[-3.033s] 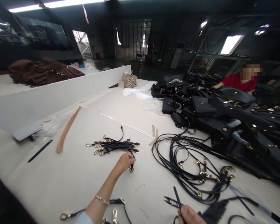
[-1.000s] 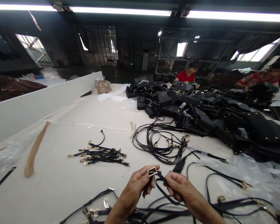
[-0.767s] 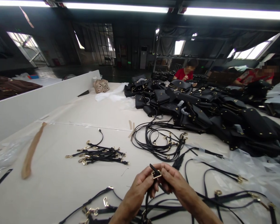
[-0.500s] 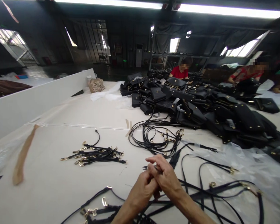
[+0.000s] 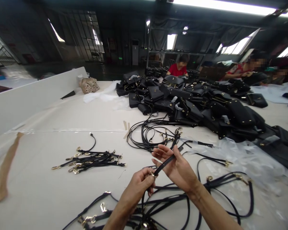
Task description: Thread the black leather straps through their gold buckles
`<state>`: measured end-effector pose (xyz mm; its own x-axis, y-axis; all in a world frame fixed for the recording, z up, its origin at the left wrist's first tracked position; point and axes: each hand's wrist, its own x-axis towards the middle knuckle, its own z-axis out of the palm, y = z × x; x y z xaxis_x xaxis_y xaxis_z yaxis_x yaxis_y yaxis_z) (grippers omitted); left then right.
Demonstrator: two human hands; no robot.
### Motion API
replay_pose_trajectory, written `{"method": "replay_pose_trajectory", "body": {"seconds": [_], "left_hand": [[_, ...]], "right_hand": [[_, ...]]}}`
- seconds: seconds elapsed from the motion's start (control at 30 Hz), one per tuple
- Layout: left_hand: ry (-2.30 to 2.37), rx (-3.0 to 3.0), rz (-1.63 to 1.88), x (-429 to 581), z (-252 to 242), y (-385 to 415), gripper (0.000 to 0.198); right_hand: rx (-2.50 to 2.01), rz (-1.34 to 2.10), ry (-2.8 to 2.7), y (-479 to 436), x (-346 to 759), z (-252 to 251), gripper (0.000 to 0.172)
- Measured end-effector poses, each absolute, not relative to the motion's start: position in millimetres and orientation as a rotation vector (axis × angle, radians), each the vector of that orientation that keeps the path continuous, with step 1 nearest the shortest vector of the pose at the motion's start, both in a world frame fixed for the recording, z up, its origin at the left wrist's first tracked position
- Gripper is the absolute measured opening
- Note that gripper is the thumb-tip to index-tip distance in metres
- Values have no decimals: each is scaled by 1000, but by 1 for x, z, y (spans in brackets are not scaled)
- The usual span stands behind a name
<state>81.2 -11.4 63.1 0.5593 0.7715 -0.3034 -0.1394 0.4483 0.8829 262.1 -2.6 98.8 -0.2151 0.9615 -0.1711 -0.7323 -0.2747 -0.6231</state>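
Note:
A black strap (image 5: 165, 164) with a gold buckle (image 5: 153, 174) is pinched near the buckle by my left hand (image 5: 138, 185). Its upper end runs across the palm of my right hand (image 5: 181, 172), whose fingers are spread with the thumb raised beside the strap. A small dark item behind the left fingertips is too obscured to name. Below both hands lie tangled black straps (image 5: 168, 201) with gold clasps (image 5: 90, 219). Left of the hands is a pile of short black straps (image 5: 93, 163) with gold hooks. Coiled long black straps (image 5: 140, 135) lie just beyond my hands.
A large heap of black handbags (image 5: 194, 102) covers the table's far right. Clear plastic sheeting (image 5: 247, 159) lies at right, a brown strip (image 5: 8, 169) at left. A white partition (image 5: 38, 92) borders the left. Co-workers sit beyond, one in a red top (image 5: 176, 70).
My hands were close together and have moved apart. The strap now shows stretched between them, and my right hand has opened. The view has turned slightly to the right.

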Motion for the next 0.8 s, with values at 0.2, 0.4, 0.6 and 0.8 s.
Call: {"method": "replay_pose_trajectory", "body": {"seconds": [0.2,0.4,0.6,0.8], "left_hand": [[892,1080,620,75,69,-4,33],[981,1225,657,76,75,-4,28],[939,1210,646,71,75,-4,45],[966,1189,673,72,70,-5,44]], "right_hand": [[-1036,1687,-890,-18,263,86,22],[-1178,1508,-1193,-17,256,91,23],[-1134,1651,-736,-16,256,82,30],[-1022,1779,-426,-20,255,77,27]]}}
